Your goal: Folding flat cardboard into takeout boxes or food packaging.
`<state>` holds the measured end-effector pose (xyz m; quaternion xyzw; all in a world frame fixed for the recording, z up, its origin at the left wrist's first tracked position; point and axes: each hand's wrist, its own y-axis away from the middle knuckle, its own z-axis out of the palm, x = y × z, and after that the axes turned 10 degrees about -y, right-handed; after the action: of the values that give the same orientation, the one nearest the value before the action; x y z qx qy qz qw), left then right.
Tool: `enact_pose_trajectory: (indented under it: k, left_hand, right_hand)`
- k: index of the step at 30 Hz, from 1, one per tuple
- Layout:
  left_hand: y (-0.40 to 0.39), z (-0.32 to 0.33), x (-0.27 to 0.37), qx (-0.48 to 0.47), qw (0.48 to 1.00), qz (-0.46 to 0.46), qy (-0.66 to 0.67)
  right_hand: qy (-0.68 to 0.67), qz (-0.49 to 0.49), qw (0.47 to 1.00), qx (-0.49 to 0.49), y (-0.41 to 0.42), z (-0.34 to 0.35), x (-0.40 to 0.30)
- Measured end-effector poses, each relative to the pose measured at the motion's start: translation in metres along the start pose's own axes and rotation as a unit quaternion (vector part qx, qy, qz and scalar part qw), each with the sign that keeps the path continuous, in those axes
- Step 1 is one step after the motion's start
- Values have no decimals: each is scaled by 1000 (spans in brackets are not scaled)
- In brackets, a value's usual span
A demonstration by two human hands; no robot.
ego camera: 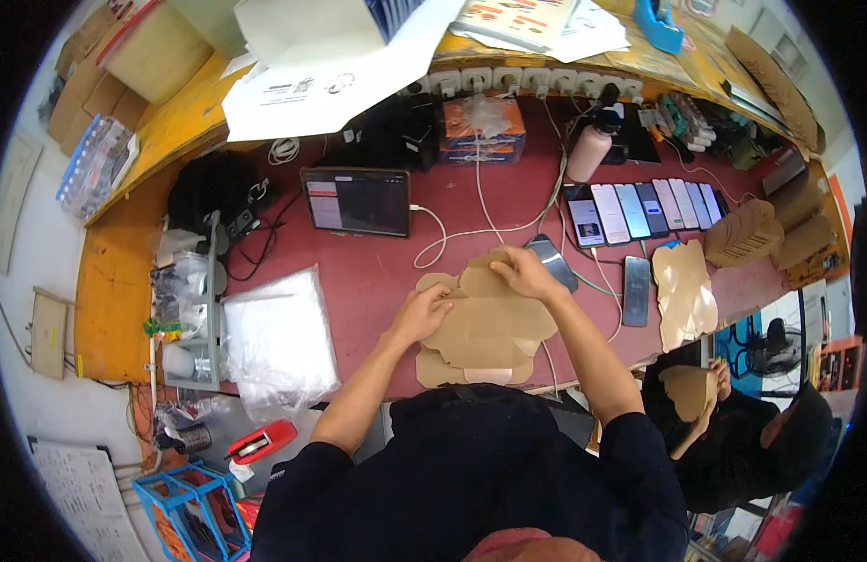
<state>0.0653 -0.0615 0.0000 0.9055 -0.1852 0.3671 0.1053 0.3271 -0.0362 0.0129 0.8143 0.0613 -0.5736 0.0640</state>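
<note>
A flat, die-cut cardboard box blank (490, 327) lies on the dark red tabletop in front of me, with another cardboard piece (433, 372) showing under its near edge. My left hand (423, 314) grips the blank at its upper left flap, thumb and fingers bent around the edge. On the far side, my right hand (526, 272) pinches the raised top flap (483, 275). Just beyond the right hand lies a dark smartphone (551, 263), partly covered by that hand.
Left of me are clear plastic bags (282, 337) and a grey rack (212, 316). A tablet (356, 201) stands behind. Several phones (633, 213), a pink bottle (591, 151) and folded cardboard (685, 295) are rightward. Cables cross the table. A person (742, 435) holds cardboard at lower right.
</note>
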Motion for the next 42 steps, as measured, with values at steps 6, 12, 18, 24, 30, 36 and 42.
enact_pose_trajectory:
  k: [6, 12, 18, 24, 30, 36, 42]
  left_hand:
    - [-6, -1, 14, -20, 999, 11, -42]
    - [-8, -4, 10, -41, 997, 28, -67]
    - [-3, 2, -3, -43, 994, -7, -95]
    - [-3, 6, -16, 54, 998, -42, 6]
    - [-9, 10, -31, -55, 996, -19, 67]
    - [-14, 16, -40, -40, 998, 44, 23]
    - [-13, 7, -28, -51, 998, 11, 20]
  right_hand:
    - [139, -82, 987, -22, 7, 11, -22]
    - [182, -73, 980, -46, 6, 20, -40]
    - [242, -103, 962, -79, 0, 36, -52]
    - [289, -109, 936, -170, -4, 56, -52]
    - [252, -121, 942, -184, -6, 57, -44]
    - [249, -98, 945, -188, -6, 56, -44]
    - [293, -101, 928, -205, -11, 66, -44]
